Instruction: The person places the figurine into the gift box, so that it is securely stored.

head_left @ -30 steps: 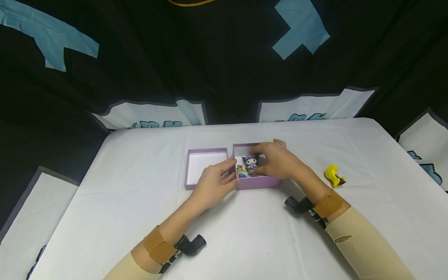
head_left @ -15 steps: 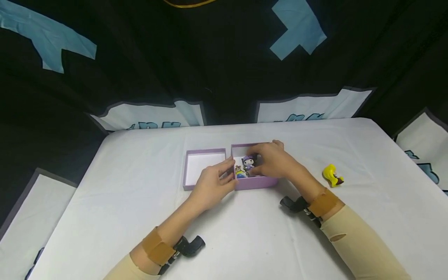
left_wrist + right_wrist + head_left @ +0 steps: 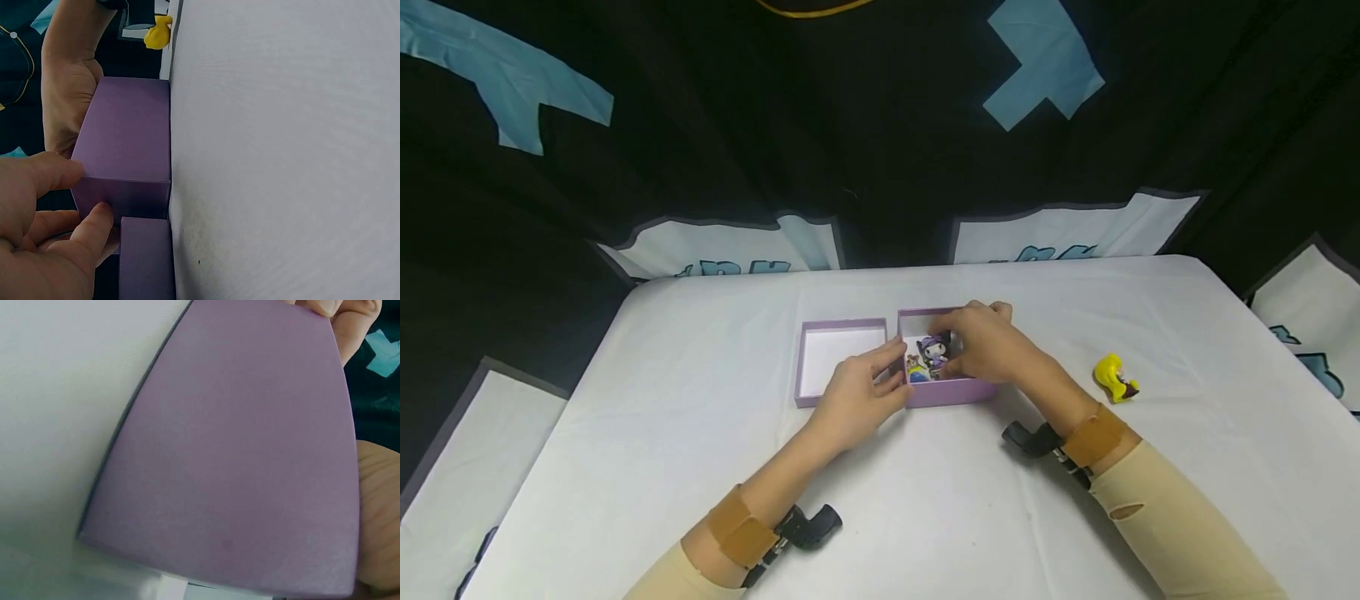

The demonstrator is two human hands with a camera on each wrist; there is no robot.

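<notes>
Item: lilac box (image 3: 951,392) with figures, held by both hands at table centre.
Left hand (image 3: 859,396) pinches the box's left corner; right hand (image 3: 988,343) curls round the purple-hatted doll (image 3: 934,350) inside. Shallow lid (image 3: 838,360) touches the box's left wall. Yellow figure (image 3: 1116,377) lies well apart, right. Bare white table (image 3: 700,467) on all sides. Backdrop lettering unreadable.

We see bare white table (image 3: 940,517) across the lower frame; mid-frame, the purple box (image 3: 951,392) and its lid (image 3: 838,325) block passage, a yellow figure (image 3: 1116,377) at right.
</notes>
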